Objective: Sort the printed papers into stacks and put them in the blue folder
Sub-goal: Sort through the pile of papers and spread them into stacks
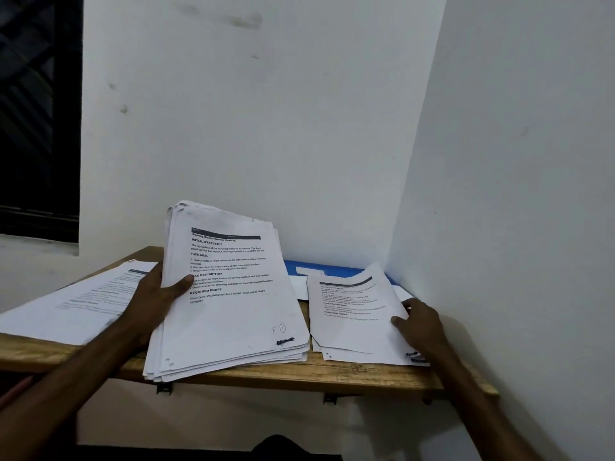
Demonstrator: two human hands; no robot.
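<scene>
The wooden shelf [366, 377] bears paper stacks [76, 304] and a blue folder [339, 272].

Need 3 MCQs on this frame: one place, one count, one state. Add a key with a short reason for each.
1. Where is the blue folder?
A) hanging on the wall
B) at the back of the wooden table, against the wall
C) on the floor

2. How many separate paper piles show?
A) one
B) three
C) five

3. What is the left hand doing?
A) resting flat on bare wood
B) gripping the thick stack, which is tilted up
C) holding a pen

Key:
1 B: blue shows behind the papers at the foot of the wall.
2 B: the left pile lies flat, the thick stack is in the middle, and the right pile is at the right hand.
3 B: the thumb lies on the front page and the stack's far edge is raised.
</scene>
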